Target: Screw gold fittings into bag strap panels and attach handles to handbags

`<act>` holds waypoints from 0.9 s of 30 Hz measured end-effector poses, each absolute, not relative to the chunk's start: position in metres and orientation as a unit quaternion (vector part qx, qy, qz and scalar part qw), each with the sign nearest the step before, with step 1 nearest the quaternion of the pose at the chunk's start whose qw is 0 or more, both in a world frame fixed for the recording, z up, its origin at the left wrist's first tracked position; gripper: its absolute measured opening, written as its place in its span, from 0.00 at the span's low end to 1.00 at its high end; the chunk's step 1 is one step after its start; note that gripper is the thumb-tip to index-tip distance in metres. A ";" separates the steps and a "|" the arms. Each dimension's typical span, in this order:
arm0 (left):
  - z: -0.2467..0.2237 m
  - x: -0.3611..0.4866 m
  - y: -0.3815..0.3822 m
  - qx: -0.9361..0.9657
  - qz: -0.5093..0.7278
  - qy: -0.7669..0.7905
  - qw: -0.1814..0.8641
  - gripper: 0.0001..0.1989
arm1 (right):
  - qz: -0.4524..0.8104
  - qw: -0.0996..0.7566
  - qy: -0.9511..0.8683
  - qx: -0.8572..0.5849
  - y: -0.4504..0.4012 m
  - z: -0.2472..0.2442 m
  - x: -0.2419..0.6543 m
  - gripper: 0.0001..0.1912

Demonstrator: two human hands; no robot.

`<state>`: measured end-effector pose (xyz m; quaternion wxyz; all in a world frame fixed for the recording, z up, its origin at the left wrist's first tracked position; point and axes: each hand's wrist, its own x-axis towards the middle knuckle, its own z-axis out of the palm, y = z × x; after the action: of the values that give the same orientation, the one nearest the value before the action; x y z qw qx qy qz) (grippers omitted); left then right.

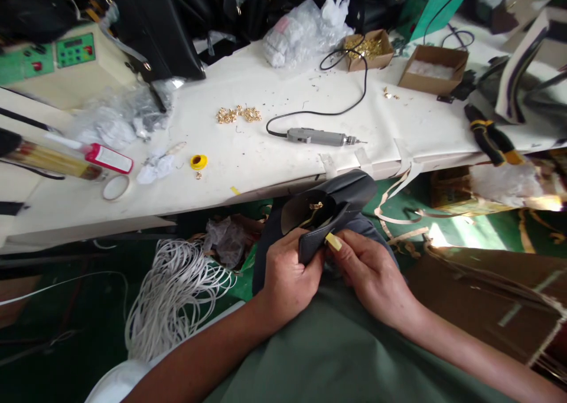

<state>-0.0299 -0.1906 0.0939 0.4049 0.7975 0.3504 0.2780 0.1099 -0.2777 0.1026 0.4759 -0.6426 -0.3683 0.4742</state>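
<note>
A black leather bag (354,191) lies open across my lap, with a gold-coloured zipper pull (316,205) showing inside it. My left hand (292,273) is closed on the bag's near edge. My right hand (370,270) is closed beside that edge, with yellow tape (333,241) at its thumb; whether it pinches anything else is hidden. On the white table (195,196) beyond, a grey electric screwdriver (316,136) lies near small gold hardware pieces (238,114) and a yellow tape roll (198,162).
Cardboard boxes (433,69) and plastic wrapping stand at the back of the table. Pliers (491,134) lie at the right edge. A red-labelled bottle (108,158) is at the left. White cord bundles (177,296) sit below, and a large carton (491,302) is at the lower right.
</note>
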 end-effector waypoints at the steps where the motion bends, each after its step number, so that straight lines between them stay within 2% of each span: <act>1: 0.093 -0.030 -0.191 0.803 0.288 0.343 0.394 0.09 | 0.525 0.490 -0.310 -0.623 -0.278 0.102 0.106 0.24; 5: 0.087 -0.034 -0.191 0.815 0.300 0.333 0.368 0.08 | 0.646 0.533 -0.156 -0.523 -0.277 0.098 0.102 0.23; 8: 0.086 -0.036 -0.189 0.810 0.291 0.350 0.370 0.06 | 0.622 0.477 -0.259 -0.564 -0.275 0.098 0.114 0.25; 10: 0.087 -0.036 -0.186 0.803 0.276 0.367 0.380 0.03 | 0.511 0.420 -0.396 -0.637 -0.276 0.100 0.126 0.24; 12: 0.090 -0.035 -0.183 0.793 0.265 0.385 0.390 0.01 | 0.339 0.376 -0.522 -0.687 -0.277 0.101 0.138 0.19; 15: 0.094 -0.033 -0.179 0.786 0.260 0.397 0.396 0.02 | 0.105 0.323 -0.654 -0.675 -0.275 0.105 0.148 0.12; 17: 0.096 -0.032 -0.176 0.786 0.256 0.396 0.400 0.02 | 0.015 0.292 -0.707 -0.644 -0.270 0.110 0.151 0.09; 21: 0.096 -0.030 -0.174 0.785 0.251 0.395 0.405 0.03 | -0.059 0.225 -0.765 -0.601 -0.257 0.122 0.158 0.10; 27: 0.100 -0.026 -0.171 0.776 0.245 0.404 0.417 0.03 | -0.104 0.159 -0.819 -0.542 -0.243 0.131 0.168 0.12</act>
<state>-0.0258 -0.1705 0.0998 0.4167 0.7765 0.4041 0.2453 0.1679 -0.2432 0.1313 0.1586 -0.5417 -0.8188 -0.1043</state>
